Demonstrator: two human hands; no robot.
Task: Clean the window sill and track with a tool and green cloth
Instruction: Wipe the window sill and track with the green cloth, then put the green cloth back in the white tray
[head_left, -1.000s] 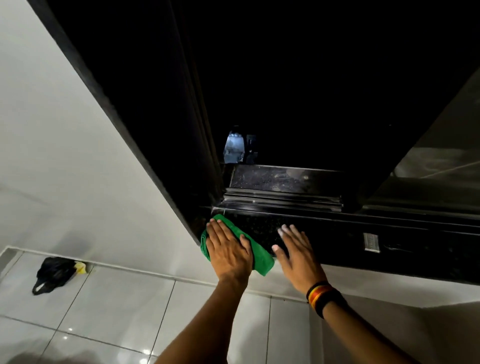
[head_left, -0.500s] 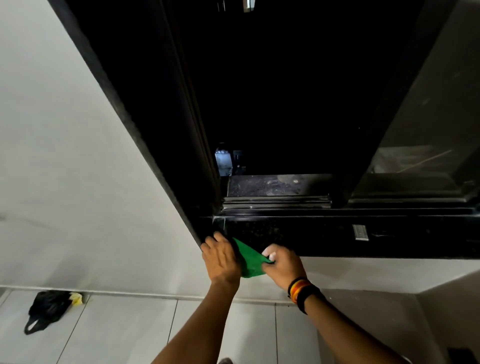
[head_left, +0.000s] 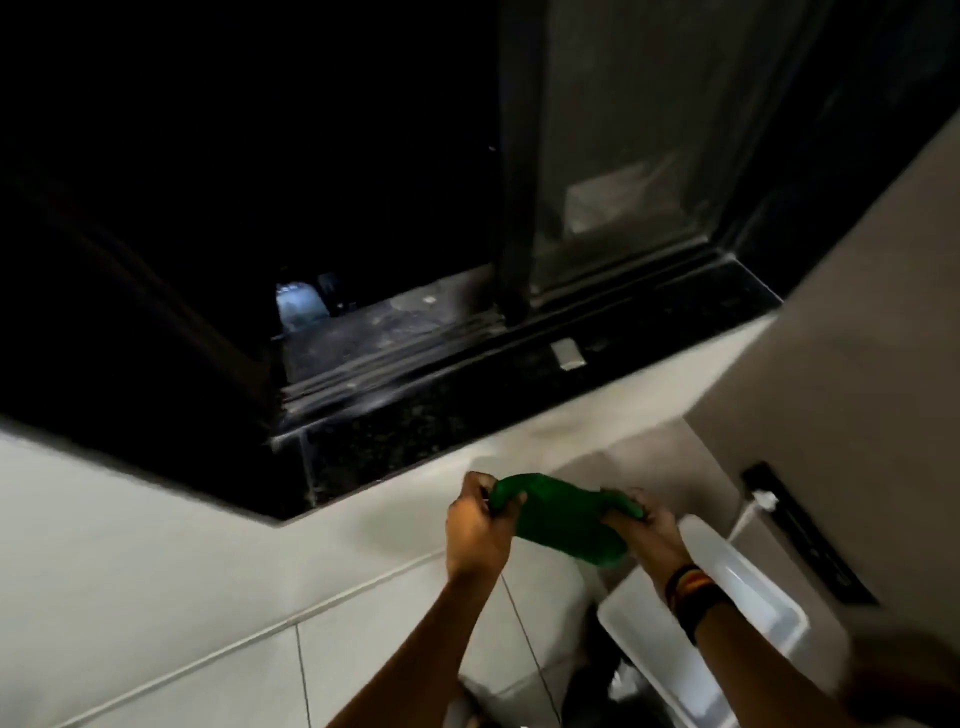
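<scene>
A green cloth (head_left: 563, 522) hangs stretched between both my hands, below the window and off the sill. My left hand (head_left: 475, 525) grips its left end and my right hand (head_left: 647, 530) grips its right end. The black speckled window sill (head_left: 415, 431) runs diagonally above my hands, with the dusty metal track (head_left: 384, 364) behind it. The window is slid open on the left, and a dark sash frame (head_left: 511, 208) with glass stands on the right. A small pale tool-like piece (head_left: 567, 354) lies on the sill to the right.
A white rectangular bin (head_left: 727, 618) stands on the floor under my right forearm, against a grey wall (head_left: 857, 364) on the right. White wall and tiled floor (head_left: 208, 649) lie below the sill. A black strip (head_left: 805, 535) is fixed on the right wall.
The cloth has come off the sill: first my left hand pressed it flat there, then both hands gathered it at the edge, and now they hold it stretched below. The view has swung right.
</scene>
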